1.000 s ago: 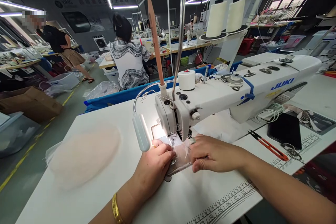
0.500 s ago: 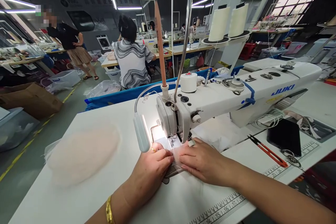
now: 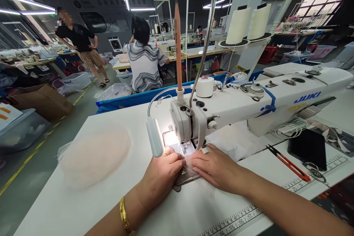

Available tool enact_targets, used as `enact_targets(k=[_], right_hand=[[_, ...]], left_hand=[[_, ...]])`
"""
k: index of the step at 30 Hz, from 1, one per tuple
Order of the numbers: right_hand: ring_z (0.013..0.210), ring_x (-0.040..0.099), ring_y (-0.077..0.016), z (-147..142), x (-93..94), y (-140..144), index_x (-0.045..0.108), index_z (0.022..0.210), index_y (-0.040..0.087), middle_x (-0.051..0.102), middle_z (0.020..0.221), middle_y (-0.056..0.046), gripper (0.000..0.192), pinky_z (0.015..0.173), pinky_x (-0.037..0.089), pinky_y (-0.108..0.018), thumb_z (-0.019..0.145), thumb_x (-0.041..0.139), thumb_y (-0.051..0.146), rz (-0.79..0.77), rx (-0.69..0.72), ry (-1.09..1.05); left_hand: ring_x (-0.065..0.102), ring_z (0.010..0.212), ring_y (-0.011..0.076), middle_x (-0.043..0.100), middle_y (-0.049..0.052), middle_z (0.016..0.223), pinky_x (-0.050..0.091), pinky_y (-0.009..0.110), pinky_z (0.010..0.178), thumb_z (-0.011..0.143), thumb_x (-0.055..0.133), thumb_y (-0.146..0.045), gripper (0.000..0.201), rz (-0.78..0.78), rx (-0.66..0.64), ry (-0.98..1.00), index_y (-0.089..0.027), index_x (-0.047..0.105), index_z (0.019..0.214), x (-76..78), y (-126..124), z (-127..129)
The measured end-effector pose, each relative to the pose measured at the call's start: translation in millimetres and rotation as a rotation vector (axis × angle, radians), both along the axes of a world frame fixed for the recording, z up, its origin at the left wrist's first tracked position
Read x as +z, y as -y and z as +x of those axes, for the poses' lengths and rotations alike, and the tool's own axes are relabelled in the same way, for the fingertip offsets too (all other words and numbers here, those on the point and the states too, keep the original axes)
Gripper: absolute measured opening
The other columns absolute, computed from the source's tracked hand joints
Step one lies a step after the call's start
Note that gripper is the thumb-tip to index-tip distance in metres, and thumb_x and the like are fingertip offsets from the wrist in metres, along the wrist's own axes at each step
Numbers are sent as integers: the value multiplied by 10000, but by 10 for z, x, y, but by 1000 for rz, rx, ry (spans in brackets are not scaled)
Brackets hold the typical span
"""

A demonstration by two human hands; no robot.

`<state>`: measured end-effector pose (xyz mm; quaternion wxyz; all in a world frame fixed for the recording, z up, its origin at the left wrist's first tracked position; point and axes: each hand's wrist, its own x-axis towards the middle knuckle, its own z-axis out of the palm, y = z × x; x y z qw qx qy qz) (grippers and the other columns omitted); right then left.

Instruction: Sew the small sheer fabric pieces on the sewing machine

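A white sewing machine [image 3: 229, 112] stands on the table, its small lamp [image 3: 155, 138] lighting the needle area. Just in front of the presser foot [image 3: 184, 149] lies a piece of thin, sheer pale fabric [image 3: 189, 162]. My left hand [image 3: 164, 169] pinches its left side, thumb and fingers together. From the right, my right hand [image 3: 218, 167] grips the fabric with its fingers pressed together, close by the foot. The fabric under my fingers is partly hidden. A pile of sheer pale-pink pieces [image 3: 95, 155] rests on the table at the left.
Red thread snips [image 3: 290, 164], a black phone [image 3: 308, 149] and keys [image 3: 315, 171] lie at the right, beside a printed ruler scale [image 3: 238, 219]. A pencil [image 3: 177, 48] stands upright on the machine head. Beyond the table, one person [image 3: 145, 59] sits and another [image 3: 81, 42] stands.
The whole view has shifted a little, so everything appears further right. Both hands stay on the fabric by the presser foot, with slightly more of the metal plate showing between them.
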<state>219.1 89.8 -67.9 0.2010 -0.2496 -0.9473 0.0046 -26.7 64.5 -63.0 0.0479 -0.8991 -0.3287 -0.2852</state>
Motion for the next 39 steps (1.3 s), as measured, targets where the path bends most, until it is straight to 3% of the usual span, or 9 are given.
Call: enact_targets(k=[12, 18, 23, 26, 30, 32, 34, 37, 39], right_hand=[[880, 533, -264, -41, -29, -74, 646, 915, 182, 677, 825, -54, 200, 775, 383, -372, 1058, 507, 203, 73, -90, 25], [918, 568, -287, -46, -9, -80, 697, 1126, 153, 704, 915, -102, 182, 773, 457, -372, 1043, 550, 222, 80, -145, 26], [935, 596, -293, -29, -38, -80, 683, 1246, 130, 728, 963, -120, 255, 803, 522, -399, 1050, 557, 233, 99, -116, -25], [934, 601, -290, -16, -58, -74, 693, 1215, 141, 751, 982, -115, 248, 814, 537, -412, 1070, 522, 246, 124, -76, -95], [884, 590, -279, 14, -53, -51, 681, 1214, 161, 764, 962, -105, 259, 764, 520, -402, 1089, 468, 241, 140, -36, -178], [873, 599, -266, 25, -43, -39, 677, 1192, 172, 768, 970, -99, 245, 768, 506, -397, 1085, 460, 214, 140, -4, -203], [906, 624, -251, 21, -34, -33, 671, 1180, 177, 774, 1050, -102, 238, 803, 498, -394, 1077, 457, 183, 136, 42, -215], [1025, 643, -239, -11, -24, -34, 645, 1243, 167, 749, 1242, -104, 254, 864, 483, -385, 1072, 457, 159, 127, 107, -227], [1027, 632, -235, -36, -20, -41, 640, 1260, 163, 741, 1262, -93, 256, 863, 469, -374, 1069, 470, 165, 103, 113, -197]], left_hand=[[596, 866, 219, 745, 51, 951, 502, 331, 780, 1007, 477, -8, 293, 53, 34, -16, -187, 708, 984, -44, -130, -21], [606, 920, 222, 741, 60, 991, 508, 348, 820, 1040, 452, -50, 293, 7, 45, -22, -191, 706, 999, -86, -162, -48], [562, 888, 228, 656, 57, 948, 494, 364, 808, 1048, 556, -230, 133, -157, 165, -8, -191, 663, 979, -43, -192, -68], [564, 937, 258, 605, 78, 1036, 511, 391, 817, 1015, 639, -366, 187, -221, 262, -75, -199, 647, 931, 4, -205, -63], [577, 948, 314, 588, 107, 1019, 518, 448, 782, 976, 694, -390, 260, -96, 412, -239, -189, 631, 824, 87, -97, -22], [592, 1004, 348, 606, 115, 1006, 509, 447, 760, 941, 720, -318, 294, -47, 390, -288, -189, 582, 716, 149, 22, 8], [610, 1037, 343, 632, 91, 987, 507, 446, 777, 913, 736, -252, 289, -96, 282, -279, -192, 561, 690, 207, 146, 36], [634, 941, 271, 672, 28, 972, 507, 454, 841, 916, 740, -201, 159, -238, 125, -203, -205, 617, 815, 242, 260, 66], [626, 863, 238, 686, 14, 980, 507, 438, 822, 939, 698, -166, 89, -289, 81, -168, -214, 634, 899, 224, 271, 72]])
